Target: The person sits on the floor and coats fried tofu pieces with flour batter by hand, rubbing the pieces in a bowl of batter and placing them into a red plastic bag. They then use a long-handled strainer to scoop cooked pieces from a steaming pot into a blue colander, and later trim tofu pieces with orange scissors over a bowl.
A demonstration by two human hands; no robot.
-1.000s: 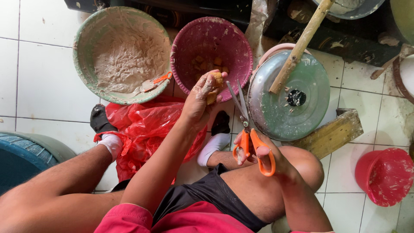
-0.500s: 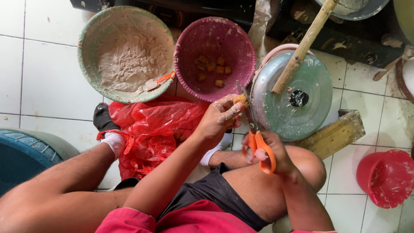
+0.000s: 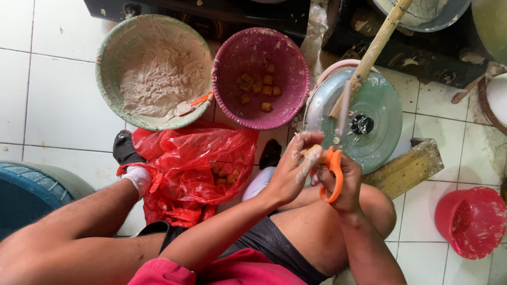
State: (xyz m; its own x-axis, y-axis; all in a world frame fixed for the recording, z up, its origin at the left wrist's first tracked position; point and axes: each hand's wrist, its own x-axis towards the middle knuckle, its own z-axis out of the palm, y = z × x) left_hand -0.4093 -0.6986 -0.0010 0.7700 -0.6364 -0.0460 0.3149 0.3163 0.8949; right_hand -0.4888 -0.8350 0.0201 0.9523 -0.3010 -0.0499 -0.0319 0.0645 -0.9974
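Note:
My right hand (image 3: 343,182) grips orange-handled scissors (image 3: 334,163) with the blades pointing up over a round metal lid. My left hand (image 3: 296,166), smeared with pale paste, is pressed against the scissors and pinches a small yellowish piece at its fingertips. A pink basket (image 3: 285,105) ahead holds several orange-yellow cubes (image 3: 257,87). To its left a green bowl (image 3: 108,79) holds pale batter with an orange-handled spoon (image 3: 193,104). A red plastic bag (image 3: 195,163) with more cubes lies between my legs.
A wooden stick (image 3: 376,47) leans over the metal lid (image 3: 380,126). A wooden block (image 3: 409,169) lies on the tiled floor at right, near a red tub (image 3: 472,221). A blue-green basin (image 3: 31,195) stands at left. Dark stove parts (image 3: 211,13) line the top.
My left hand has pulled back from over the pink basket to the scissors in front of my knee. The scissors have swung upright.

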